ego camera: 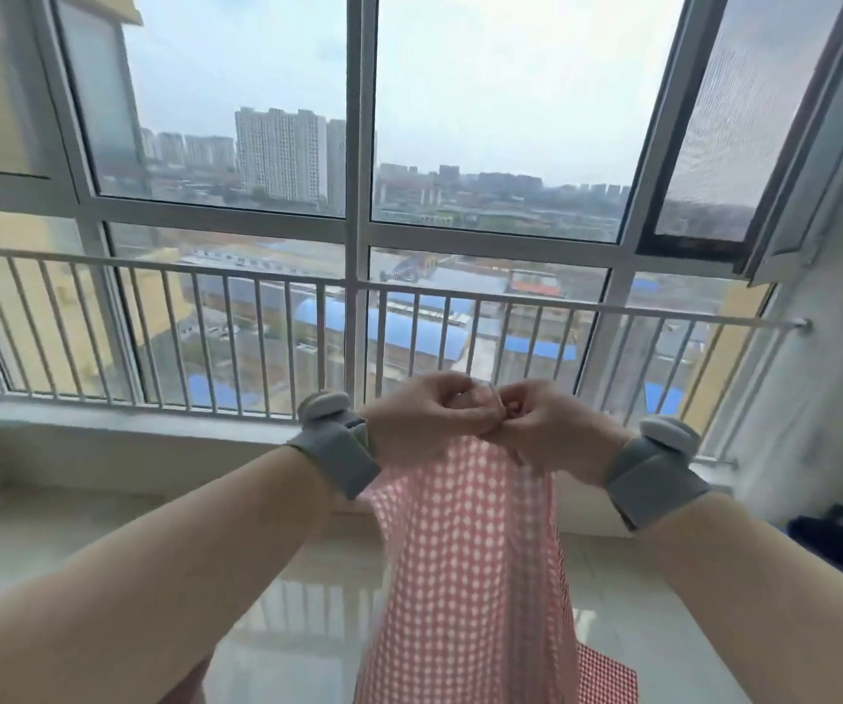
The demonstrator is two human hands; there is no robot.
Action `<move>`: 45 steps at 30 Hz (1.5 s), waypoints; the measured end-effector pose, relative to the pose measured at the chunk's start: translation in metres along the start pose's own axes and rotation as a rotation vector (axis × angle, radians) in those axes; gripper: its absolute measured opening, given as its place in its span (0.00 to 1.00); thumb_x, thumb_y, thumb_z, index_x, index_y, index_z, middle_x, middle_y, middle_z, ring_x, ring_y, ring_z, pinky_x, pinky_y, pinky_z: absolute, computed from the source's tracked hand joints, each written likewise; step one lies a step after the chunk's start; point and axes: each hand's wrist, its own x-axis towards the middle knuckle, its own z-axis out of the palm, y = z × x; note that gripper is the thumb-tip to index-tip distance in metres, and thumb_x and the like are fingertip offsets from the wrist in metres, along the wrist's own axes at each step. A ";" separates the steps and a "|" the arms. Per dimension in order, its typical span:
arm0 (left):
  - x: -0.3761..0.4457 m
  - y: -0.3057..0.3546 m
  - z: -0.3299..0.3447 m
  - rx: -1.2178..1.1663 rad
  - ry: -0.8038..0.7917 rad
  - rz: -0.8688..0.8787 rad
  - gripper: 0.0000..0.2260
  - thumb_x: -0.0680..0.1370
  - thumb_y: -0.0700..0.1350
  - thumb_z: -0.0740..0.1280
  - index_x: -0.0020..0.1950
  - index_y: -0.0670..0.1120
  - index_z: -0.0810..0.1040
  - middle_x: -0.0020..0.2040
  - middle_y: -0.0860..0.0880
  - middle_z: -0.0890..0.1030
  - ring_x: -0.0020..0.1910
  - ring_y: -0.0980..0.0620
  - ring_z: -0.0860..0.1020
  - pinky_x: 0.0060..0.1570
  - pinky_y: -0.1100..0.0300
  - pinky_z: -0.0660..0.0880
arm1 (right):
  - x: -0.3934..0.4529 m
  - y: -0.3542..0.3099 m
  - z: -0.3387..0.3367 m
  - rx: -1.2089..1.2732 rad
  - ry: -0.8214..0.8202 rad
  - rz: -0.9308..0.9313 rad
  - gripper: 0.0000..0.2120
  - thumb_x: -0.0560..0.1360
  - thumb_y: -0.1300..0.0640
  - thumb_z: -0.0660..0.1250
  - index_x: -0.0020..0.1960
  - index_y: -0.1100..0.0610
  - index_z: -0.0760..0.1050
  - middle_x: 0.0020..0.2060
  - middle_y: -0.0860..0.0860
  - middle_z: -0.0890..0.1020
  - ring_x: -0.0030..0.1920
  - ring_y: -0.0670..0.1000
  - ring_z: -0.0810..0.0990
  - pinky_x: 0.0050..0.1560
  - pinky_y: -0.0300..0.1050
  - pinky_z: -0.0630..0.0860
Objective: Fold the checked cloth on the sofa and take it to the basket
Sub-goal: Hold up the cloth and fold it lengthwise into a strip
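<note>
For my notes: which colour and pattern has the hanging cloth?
Pink-red and white small checks on the cloth, in the head view.

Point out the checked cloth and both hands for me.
Pink-and-white checked cloth (465, 561), head view, middle of the hanging fabric.
Left hand (427, 416), head view, back of the hand.
Right hand (551, 424), head view, back of the hand.

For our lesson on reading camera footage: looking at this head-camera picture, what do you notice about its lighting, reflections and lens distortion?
Head view: daylight from the window backlights the scene and shines through the checked cloth that the left hand and right hand pinch; the glossy floor mirrors the railing; the wide lens bows the window frames outward; the picture is soft throughout.
</note>
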 end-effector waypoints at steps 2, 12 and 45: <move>-0.006 0.001 -0.013 0.002 -0.032 -0.037 0.04 0.75 0.41 0.69 0.50 0.43 0.77 0.40 0.47 0.76 0.35 0.54 0.73 0.39 0.60 0.73 | -0.004 -0.009 -0.007 0.041 0.036 0.002 0.04 0.72 0.58 0.74 0.45 0.58 0.84 0.35 0.62 0.80 0.33 0.56 0.75 0.34 0.51 0.72; -0.022 0.013 -0.032 -0.112 0.279 -0.005 0.07 0.79 0.41 0.63 0.43 0.44 0.77 0.34 0.50 0.76 0.30 0.55 0.74 0.33 0.61 0.74 | -0.016 -0.021 -0.027 0.198 0.043 0.016 0.11 0.68 0.59 0.77 0.49 0.61 0.82 0.37 0.56 0.81 0.34 0.50 0.79 0.39 0.45 0.77; 0.004 0.055 -0.052 -0.054 0.286 -0.055 0.05 0.75 0.33 0.65 0.43 0.40 0.78 0.32 0.49 0.78 0.31 0.55 0.77 0.33 0.65 0.77 | -0.034 0.053 -0.032 0.163 0.272 0.257 0.09 0.76 0.55 0.70 0.47 0.61 0.81 0.40 0.54 0.84 0.39 0.51 0.82 0.40 0.44 0.82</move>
